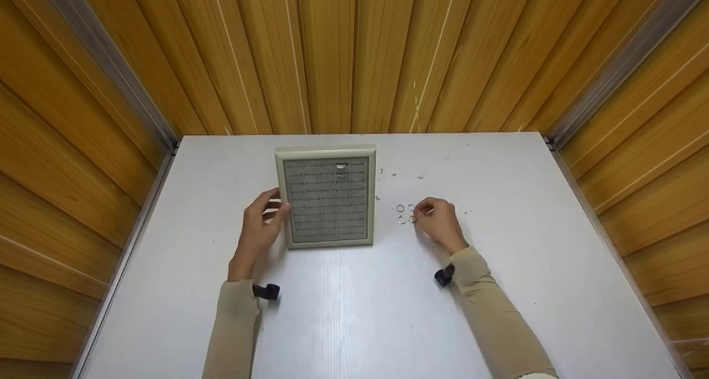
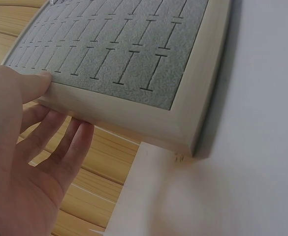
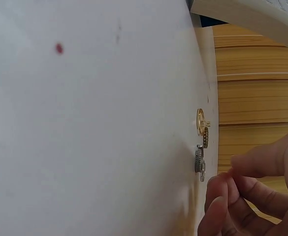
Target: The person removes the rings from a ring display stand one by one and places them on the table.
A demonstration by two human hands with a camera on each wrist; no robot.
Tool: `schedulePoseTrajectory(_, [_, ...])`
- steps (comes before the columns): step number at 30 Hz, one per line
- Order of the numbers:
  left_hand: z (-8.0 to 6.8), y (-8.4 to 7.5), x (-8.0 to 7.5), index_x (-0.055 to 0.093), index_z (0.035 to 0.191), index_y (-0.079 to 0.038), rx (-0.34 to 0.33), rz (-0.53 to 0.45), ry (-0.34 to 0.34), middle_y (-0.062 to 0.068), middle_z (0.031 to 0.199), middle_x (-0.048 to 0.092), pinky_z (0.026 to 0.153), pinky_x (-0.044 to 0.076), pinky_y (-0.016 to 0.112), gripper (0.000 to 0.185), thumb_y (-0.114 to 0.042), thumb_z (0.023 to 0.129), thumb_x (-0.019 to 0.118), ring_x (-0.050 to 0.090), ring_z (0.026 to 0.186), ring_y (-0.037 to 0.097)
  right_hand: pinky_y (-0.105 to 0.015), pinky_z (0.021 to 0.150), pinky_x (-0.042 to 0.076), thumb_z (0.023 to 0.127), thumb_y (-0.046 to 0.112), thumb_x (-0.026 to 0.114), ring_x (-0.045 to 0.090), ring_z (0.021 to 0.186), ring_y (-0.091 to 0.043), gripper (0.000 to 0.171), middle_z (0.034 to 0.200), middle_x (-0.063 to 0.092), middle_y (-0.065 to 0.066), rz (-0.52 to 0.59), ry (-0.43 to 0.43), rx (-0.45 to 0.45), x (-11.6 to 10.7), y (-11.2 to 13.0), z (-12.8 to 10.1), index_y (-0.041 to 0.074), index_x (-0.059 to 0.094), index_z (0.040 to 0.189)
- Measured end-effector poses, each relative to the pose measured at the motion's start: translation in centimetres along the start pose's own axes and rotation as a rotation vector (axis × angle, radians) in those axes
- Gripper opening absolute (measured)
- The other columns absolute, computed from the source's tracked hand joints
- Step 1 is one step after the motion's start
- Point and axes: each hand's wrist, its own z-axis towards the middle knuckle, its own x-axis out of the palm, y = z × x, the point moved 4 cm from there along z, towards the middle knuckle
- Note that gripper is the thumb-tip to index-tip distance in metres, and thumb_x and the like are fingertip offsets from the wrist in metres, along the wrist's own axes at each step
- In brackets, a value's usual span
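Note:
An upright ring display board (image 1: 329,199) with a pale frame and grey slotted padding stands on the table. My left hand (image 1: 261,224) grips its left edge, the thumb (image 2: 35,84) over the front and the fingers behind the frame. One shiny ring (image 1: 341,167) sits in a slot near the board's top right. To the right of the board several rings lie together on the table, among them a gold ring (image 3: 200,122) and a silver ring (image 3: 199,160). Close beside these rings is my right hand (image 1: 440,224), its thumb and fingertips brought together with nothing visible between them.
The white table (image 1: 343,312) carries a few small marks behind the rings. Wood-patterned panels (image 1: 332,57) close in the back and both sides. Each wrist wears a small black camera (image 1: 268,292).

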Motion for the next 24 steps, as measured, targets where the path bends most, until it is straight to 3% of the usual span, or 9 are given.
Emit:
schedulePoseTrajectory(10, [-0.1, 0.1, 0.0, 0.062, 0.146, -0.013, -0.008, 0.016, 0.005, 0.009, 0.133, 0.068, 0.101, 0.062, 0.042, 0.043, -0.025, 0.106, 0.070, 0.071, 0.116, 0.026, -0.023, 0.063, 0.053, 0.098, 0.008, 0.071, 0.068, 0.076, -0.020, 0.008, 0.094, 0.075, -0.011, 0.032, -0.039, -0.103, -0.7, 2.6, -0.1, 0.003, 0.077, 0.101])
schedulePoseTrajectory(17, [0.0, 0.0, 0.1, 0.062, 0.146, -0.011, -0.012, 0.010, 0.010, 0.010, 0.131, 0.069, 0.099, 0.063, 0.041, 0.041, -0.022, 0.106, 0.069, 0.071, 0.115, 0.026, -0.019, 0.060, 0.052, 0.097, 0.005, 0.073, 0.070, 0.080, -0.030, 0.007, 0.096, 0.075, -0.014, 0.078, -0.067, -0.188, -1.1, 4.9, -0.5, 0.001, 0.076, 0.102])
schedulePoseTrajectory(24, [0.1, -0.1, 0.1, 0.063, 0.144, -0.010, -0.024, 0.007, 0.010, 0.012, 0.130, 0.069, 0.099, 0.063, 0.042, 0.040, -0.017, 0.106, 0.070, 0.071, 0.114, 0.028, -0.030, 0.071, 0.060, 0.098, 0.003, 0.073, 0.072, 0.082, -0.030, 0.009, 0.098, 0.075, -0.015, 0.085, -0.115, -0.299, -1.6, 7.4, -0.7, -0.002, 0.076, 0.104])
